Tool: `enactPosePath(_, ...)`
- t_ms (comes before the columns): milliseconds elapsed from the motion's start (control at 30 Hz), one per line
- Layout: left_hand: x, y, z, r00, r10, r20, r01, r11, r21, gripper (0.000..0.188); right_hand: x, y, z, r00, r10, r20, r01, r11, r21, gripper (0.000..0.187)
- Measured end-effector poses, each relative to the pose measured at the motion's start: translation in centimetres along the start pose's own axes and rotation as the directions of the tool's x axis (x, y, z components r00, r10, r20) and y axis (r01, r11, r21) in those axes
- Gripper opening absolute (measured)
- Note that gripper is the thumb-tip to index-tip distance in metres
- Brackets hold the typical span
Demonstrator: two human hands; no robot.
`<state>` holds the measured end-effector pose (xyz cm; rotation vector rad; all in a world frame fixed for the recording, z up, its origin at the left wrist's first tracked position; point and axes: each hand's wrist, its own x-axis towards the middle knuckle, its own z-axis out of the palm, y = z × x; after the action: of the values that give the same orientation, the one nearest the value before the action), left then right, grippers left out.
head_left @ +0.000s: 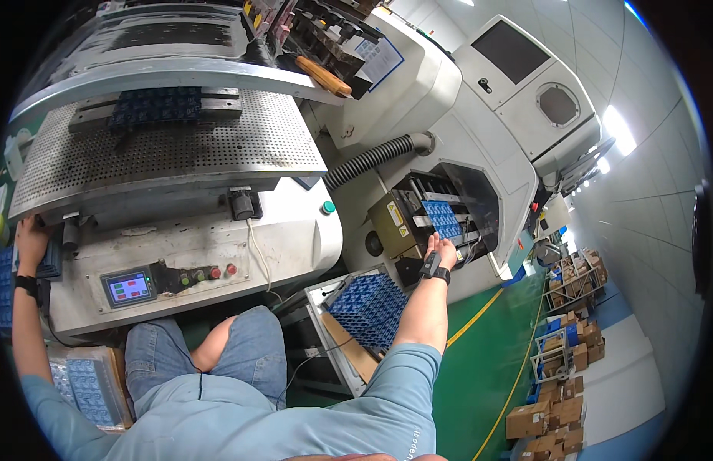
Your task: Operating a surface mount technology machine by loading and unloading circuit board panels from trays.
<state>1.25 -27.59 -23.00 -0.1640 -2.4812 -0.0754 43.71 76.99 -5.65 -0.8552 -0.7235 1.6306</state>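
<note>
Inside the dark opening of the white machine at right (479, 207): flat rectangular bright-blue panel (442, 219), surface patterned in a grid of small repeated units, lying tilted. Right hand (442, 250) at its near edge, fingers bunched; cannot tell whether they pinch it. Left hand (32, 240) at the left corner of the grey perforated metal plate (172, 154), fingers partly hidden, grip cannot be told.

Containers: 1 white-rimmed metal tray (318, 297) holding a tall stack of blue gridded panels (368, 307) beside 1 brown cardboard sheet (349, 346). Lower left, 1 brown cardboard box (118, 384) with paler blue panels (87, 392) inside.
</note>
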Motion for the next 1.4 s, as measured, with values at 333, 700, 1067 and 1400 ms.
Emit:
enactPosePath(333,-0.1,3.3,-3.1,0.999,-0.009,-0.044,0.006,0.999,-0.047,0.056,-0.5,3.0,-0.9,0.996,-0.009,0.088,0.022,0.988,-0.152,0.023)
enactPosePath(700,0.8,12.1,-15.7,0.933,-0.261,0.249,0.299,0.946,-0.128,0.050,-25.7,9.7,22.2,0.510,-0.157,0.846,0.748,0.567,-0.345,0.016)
enactPosePath(1067,1.4,12.4,-18.2,0.909,-0.264,0.323,0.308,0.947,-0.095,0.073,-41.4,21.0,34.7,0.154,0.218,0.964,0.984,0.049,-0.169,0.035)
enactPosePath(1400,1.6,11.9,-19.1,0.898,-0.251,0.360,0.318,0.938,-0.139,0.074,-40.2,22.1,36.9,0.140,0.321,0.937,0.975,0.119,-0.186,0.030)
